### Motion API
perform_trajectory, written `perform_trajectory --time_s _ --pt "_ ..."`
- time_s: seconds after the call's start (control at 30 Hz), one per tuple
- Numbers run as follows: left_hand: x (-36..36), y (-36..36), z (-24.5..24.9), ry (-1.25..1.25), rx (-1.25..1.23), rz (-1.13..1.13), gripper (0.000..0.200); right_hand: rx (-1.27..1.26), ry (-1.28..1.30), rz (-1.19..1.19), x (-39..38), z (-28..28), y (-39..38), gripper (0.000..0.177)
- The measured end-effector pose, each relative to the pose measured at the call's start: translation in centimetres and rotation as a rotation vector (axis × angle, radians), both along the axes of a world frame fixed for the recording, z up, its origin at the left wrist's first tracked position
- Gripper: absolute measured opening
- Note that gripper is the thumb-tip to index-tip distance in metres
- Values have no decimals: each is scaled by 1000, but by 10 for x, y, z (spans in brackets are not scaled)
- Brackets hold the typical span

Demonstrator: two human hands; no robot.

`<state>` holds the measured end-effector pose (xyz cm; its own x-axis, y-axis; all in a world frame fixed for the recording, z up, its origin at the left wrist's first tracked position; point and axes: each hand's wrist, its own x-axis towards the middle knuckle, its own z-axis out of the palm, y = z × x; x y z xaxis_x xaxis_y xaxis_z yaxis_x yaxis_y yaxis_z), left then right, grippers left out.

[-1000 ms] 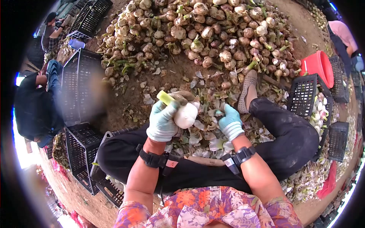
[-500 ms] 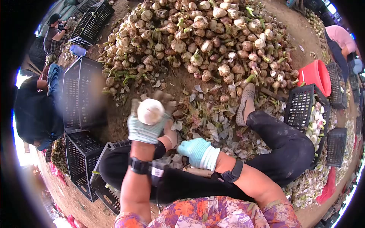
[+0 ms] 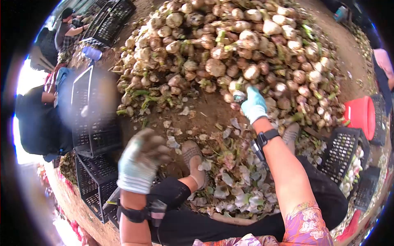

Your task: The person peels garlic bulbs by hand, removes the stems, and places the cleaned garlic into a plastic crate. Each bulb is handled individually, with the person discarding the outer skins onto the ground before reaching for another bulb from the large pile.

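Note:
My left hand (image 3: 139,162), in a striped glove with a dirt-brown palm, is raised at the lower left. Its blurred fingers are apart and hold nothing. My right hand (image 3: 253,104), in a pale blue glove, reaches to the front of a big heap of garlic bulbs (image 3: 215,67). Its fingers are closed beside a garlic bulb (image 3: 234,87). A small grey, shiny thing shows at the fingertips; its kind I cannot make out. A small white blurred spot (image 3: 85,110) shows in front of a black crate (image 3: 82,135) on the left.
Garlic skins and leaves (image 3: 242,184) litter the ground between my feet. At the right stand a red bucket (image 3: 359,117) and a black crate (image 3: 338,153) with peeled-looking white garlic. One person (image 3: 41,119) sits at left, another (image 3: 67,30) behind; a third (image 3: 383,67) bends at right.
The white garlic bulb has left my left hand, which has moved down and left with its fingers apart. My right hand has moved from my lap up and forward to the heap.

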<state>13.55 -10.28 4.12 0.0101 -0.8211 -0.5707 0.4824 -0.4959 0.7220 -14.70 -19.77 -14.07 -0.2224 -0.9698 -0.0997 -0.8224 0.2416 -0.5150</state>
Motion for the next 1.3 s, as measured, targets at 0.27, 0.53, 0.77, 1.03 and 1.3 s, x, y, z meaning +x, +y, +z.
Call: perform_trajectory --time_s 0.27,0.53,0.77,1.03,1.3 --pt "-13 10 -7 -1064 -413 -786 51 -226 -461 -31 22 -42 2 15" --pt "-42 32 -22 -1153 -645 -864 70 90 -1168 61 75 69 133 23" --pt "-47 56 -5 -822 -692 -929 56 -4 -643 282 63 145 177 19" --pt "-43 55 9 -207 -514 -860 60 -151 -735 185 62 173 194 16" --pt "-42 45 -16 142 -390 -827 64 -218 -746 312 36 145 182 28"
